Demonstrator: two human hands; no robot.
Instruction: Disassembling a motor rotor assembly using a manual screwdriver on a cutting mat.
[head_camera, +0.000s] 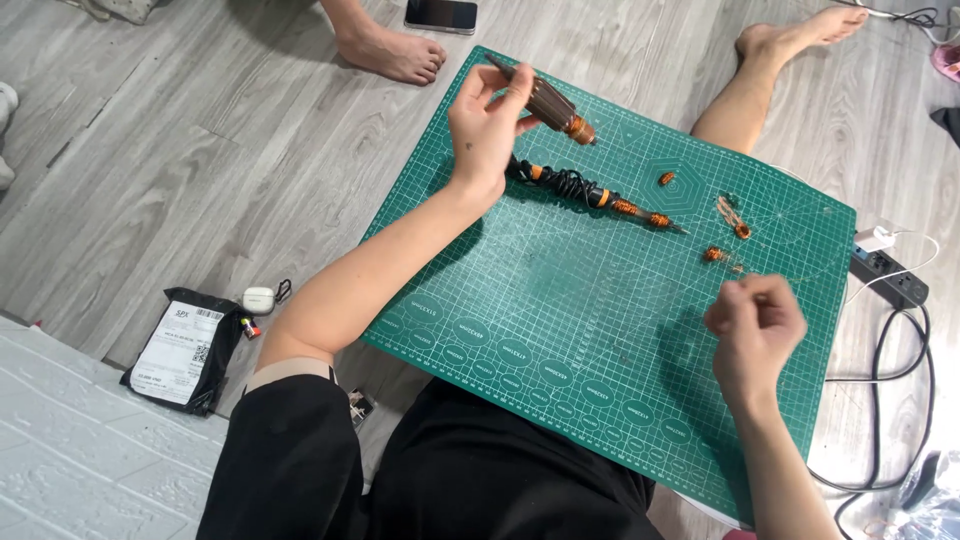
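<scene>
Seen from the head camera, we look down at a person seated on a grey wood-look floor (200, 150) with a green gridded cutting mat (560, 330) laid across the lap and floor. The left hand (487, 128) is raised over the mat's far left part, its fingers closed round a dark brown ribbed tool handle (548, 100) with an orange collar at its tip, held tilted above the mat. Just below that hand a second tool, a slim soldering-iron-like shaft (600, 197) with a black coiled cord and orange rings, lies flat on the mat, pointing right. The right hand (755, 325) hovers above the mat's right side, fingers curled inward and pinched together; we cannot tell whether it holds anything. Between the two hands the mat is bare grid. Near the right hand, small orange parts (714, 254) lie scattered on the mat, one (667, 178) farther up beside a printed hexagon, and a short coppery strand (732, 216) between them. Off the mat's right edge sits a black power strip (890, 275) with a white charger (875, 239) plugged in. At left on the floor lie a black mailing pouch (185, 350) and a white earbud case (258, 299). A phone (441, 14) rests at the top, beside a bare foot (392, 52)
</scene>
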